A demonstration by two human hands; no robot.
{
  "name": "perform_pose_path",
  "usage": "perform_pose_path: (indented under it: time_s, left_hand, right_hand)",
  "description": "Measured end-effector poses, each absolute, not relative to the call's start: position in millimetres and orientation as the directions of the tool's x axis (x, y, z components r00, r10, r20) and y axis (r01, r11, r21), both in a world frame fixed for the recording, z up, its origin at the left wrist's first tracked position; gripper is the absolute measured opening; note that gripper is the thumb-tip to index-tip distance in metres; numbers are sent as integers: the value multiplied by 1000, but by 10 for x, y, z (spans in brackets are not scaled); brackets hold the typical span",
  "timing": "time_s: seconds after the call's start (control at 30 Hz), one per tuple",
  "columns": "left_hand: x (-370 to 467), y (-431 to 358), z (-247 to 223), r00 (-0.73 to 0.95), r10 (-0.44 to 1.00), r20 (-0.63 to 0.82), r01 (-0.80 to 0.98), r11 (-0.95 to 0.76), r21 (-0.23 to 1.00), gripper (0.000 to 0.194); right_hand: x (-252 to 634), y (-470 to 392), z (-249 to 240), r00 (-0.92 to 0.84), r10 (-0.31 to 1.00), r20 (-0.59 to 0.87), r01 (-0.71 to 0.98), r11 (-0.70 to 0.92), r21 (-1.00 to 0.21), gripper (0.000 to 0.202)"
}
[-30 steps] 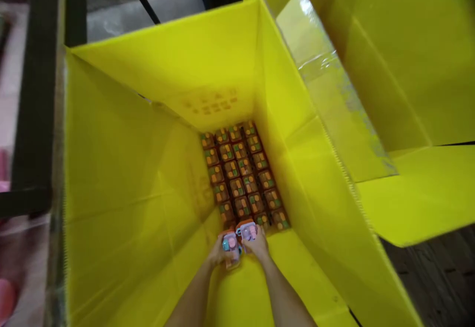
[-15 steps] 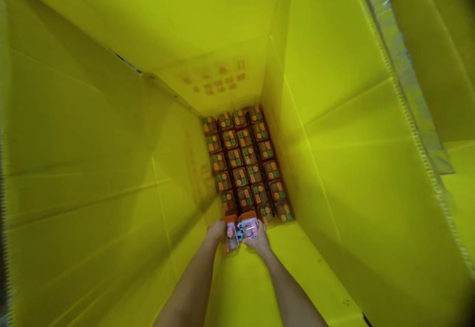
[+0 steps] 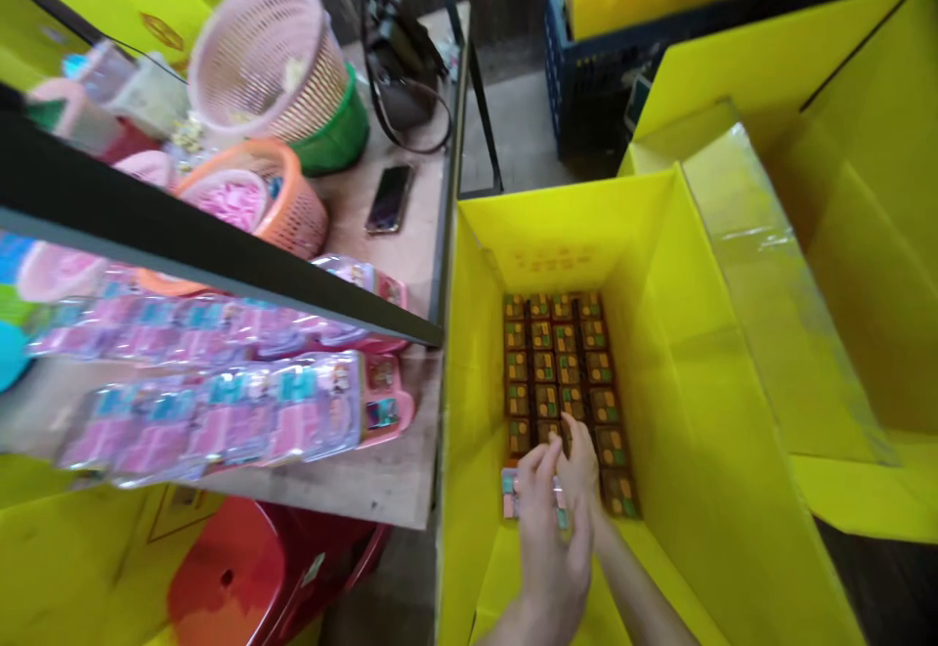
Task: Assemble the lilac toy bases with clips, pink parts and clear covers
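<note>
My left hand point(image 3: 546, 529) is above the near end of a tall yellow box point(image 3: 703, 372), its fingers loosely stretched with nothing in them. Partly behind it, my right hand point(image 3: 580, 465) also has its fingers extended and looks bare. Rows of small clear-topped packs point(image 3: 543, 366) with orange and green pieces cover the box floor. Below my left hand, at the near end of the rows, a lighter pack point(image 3: 509, 497) with pink and teal pieces is partly hidden by the fingers.
Left of the box, a table point(image 3: 410, 490) bears rows of pink-and-teal blister packs point(image 3: 293, 407), an orange basket point(image 3: 297, 211), a pink basket point(image 3: 264, 60), a phone point(image 3: 391, 198) and a dark bag point(image 3: 403, 69). A metal bar point(image 3: 220, 255) crosses above it. A red stool point(image 3: 227, 568) stands below.
My hands have let go of the two light packs at the near end of the rows and risen out of the box's depth. The view has pulled back, bringing in the table.
</note>
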State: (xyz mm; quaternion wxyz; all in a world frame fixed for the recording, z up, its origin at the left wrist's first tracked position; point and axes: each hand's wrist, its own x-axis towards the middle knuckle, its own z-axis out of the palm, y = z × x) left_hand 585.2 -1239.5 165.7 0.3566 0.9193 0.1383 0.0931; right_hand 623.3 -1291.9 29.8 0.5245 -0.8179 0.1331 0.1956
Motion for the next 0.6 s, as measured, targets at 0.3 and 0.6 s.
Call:
perform_pose_path:
  time_s: [0.3,0.6]
  left_hand:
    - [6048,-9688,3669,880,274,388,257,-962,95,53]
    - [5834,-9163,3713,958,276,76,266,-956,122,48]
  right_hand:
    - [6872,-11367,3295,451,683,575,834,-93,-544,48]
    - [6615,-11166,3340,630,741,233,655,-345,-672,84]
